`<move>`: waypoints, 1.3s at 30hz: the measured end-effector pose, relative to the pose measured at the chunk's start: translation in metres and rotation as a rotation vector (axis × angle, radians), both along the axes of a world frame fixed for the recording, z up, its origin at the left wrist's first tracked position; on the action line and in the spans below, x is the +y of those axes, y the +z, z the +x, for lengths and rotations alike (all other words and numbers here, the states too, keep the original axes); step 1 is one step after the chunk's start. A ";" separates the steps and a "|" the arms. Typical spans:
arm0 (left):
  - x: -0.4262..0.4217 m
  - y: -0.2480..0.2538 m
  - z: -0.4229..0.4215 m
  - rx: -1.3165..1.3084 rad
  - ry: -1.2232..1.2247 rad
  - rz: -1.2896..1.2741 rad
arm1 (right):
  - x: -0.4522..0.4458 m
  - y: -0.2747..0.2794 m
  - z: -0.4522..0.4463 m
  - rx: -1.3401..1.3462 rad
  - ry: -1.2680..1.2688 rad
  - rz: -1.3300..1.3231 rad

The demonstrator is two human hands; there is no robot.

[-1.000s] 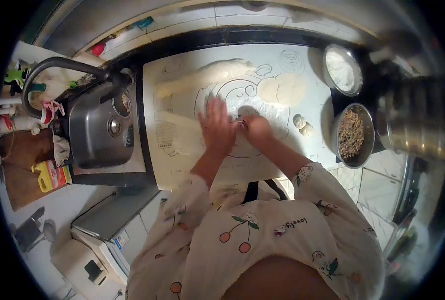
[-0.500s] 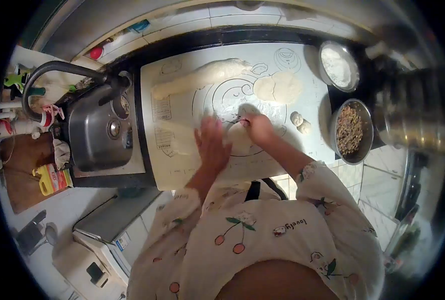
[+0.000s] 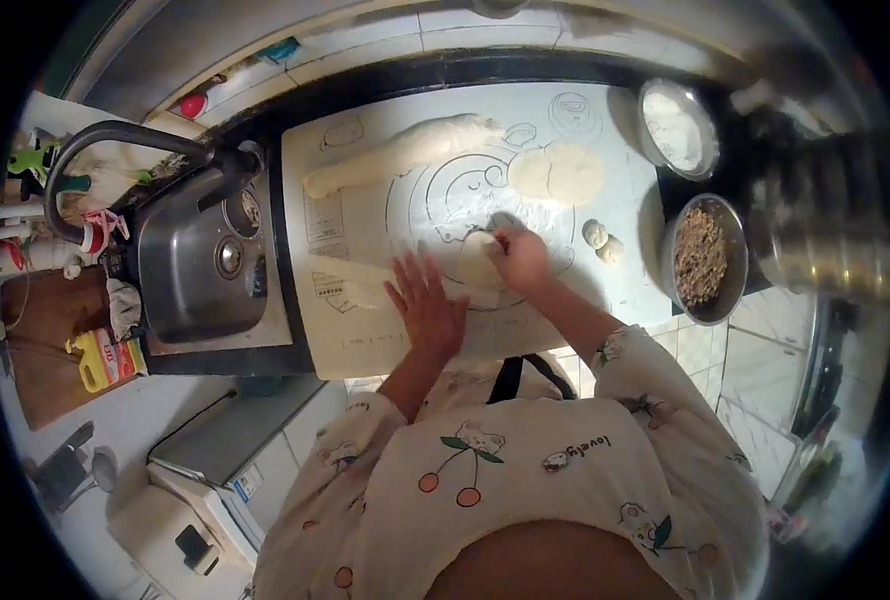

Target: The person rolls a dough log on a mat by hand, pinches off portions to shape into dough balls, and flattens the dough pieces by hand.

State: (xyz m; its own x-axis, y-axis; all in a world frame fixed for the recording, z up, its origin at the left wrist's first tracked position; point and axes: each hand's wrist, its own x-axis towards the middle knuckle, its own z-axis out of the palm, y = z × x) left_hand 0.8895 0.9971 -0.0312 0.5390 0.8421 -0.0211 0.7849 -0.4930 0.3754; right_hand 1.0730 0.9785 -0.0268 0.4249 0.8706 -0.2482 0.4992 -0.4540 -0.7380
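Note:
A flat round of dough (image 3: 479,256) lies on the white printed mat (image 3: 605,290) in front of me. My right hand (image 3: 525,262) is closed, its fingers pinching the right edge of that round. Just left of it, my left hand (image 3: 431,308) is held palm down with the fingers spread. A pale, rod-like shape (image 3: 350,269) runs along the mat toward the left fingers; whether it reaches under the palm is hidden. Behind my hands are a long log of dough (image 3: 405,152) and overlapping rolled rounds (image 3: 562,174). Small dough pieces (image 3: 602,242) sit to the right.
At the right stand a metal bowl of white flour (image 3: 677,130) and a metal bowl of chopped filling (image 3: 703,262). On the left is a steel sink (image 3: 190,270) with a black faucet (image 3: 125,130). A yellow bottle (image 3: 100,360) is beyond it.
My left hand has shifted slightly toward me and its fingers are now clearly spread. The right hand keeps its pinch on the dough round, which has turned or moved a little.

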 end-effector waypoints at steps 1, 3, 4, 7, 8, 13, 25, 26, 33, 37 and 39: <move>-0.009 -0.007 -0.002 -0.088 0.049 0.042 | -0.008 -0.006 -0.002 0.052 -0.053 -0.016; -0.001 0.003 0.014 0.000 0.057 0.044 | -0.021 -0.016 -0.006 0.142 -0.162 -0.039; 0.010 0.008 0.028 0.037 0.060 0.046 | -0.024 -0.017 -0.008 0.117 -0.170 -0.006; 0.046 0.017 0.065 0.039 0.049 0.101 | -0.021 0.003 -0.016 0.003 -0.149 0.020; 0.047 0.014 0.065 0.023 0.043 0.111 | -0.010 0.012 -0.012 -0.059 -0.117 -0.006; 0.024 0.004 0.037 -0.064 0.018 0.113 | 0.010 -0.002 0.001 -0.123 -0.034 -0.037; -0.020 -0.015 -0.023 0.016 -0.057 0.042 | -0.003 0.023 0.068 0.141 -0.349 0.240; -0.020 -0.014 -0.022 0.016 -0.061 0.042 | -0.005 0.034 0.081 0.103 -0.415 0.314; -0.018 -0.009 -0.022 0.038 -0.056 0.000 | -0.061 0.038 0.109 -0.452 -0.171 -0.231; -0.016 -0.017 -0.027 -0.090 -0.083 0.026 | -0.064 0.013 0.103 -0.599 0.037 0.033; -0.012 -0.015 -0.027 -0.131 -0.088 0.046 | -0.056 0.036 0.081 -0.362 -0.037 0.133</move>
State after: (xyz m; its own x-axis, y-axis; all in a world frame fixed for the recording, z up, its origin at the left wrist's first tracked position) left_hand 0.8628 0.9852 -0.0458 0.6067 0.7896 0.0917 0.6834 -0.5770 0.4472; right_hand 1.1544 0.9230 0.0088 0.4963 0.8674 0.0375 0.7233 -0.3892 -0.5704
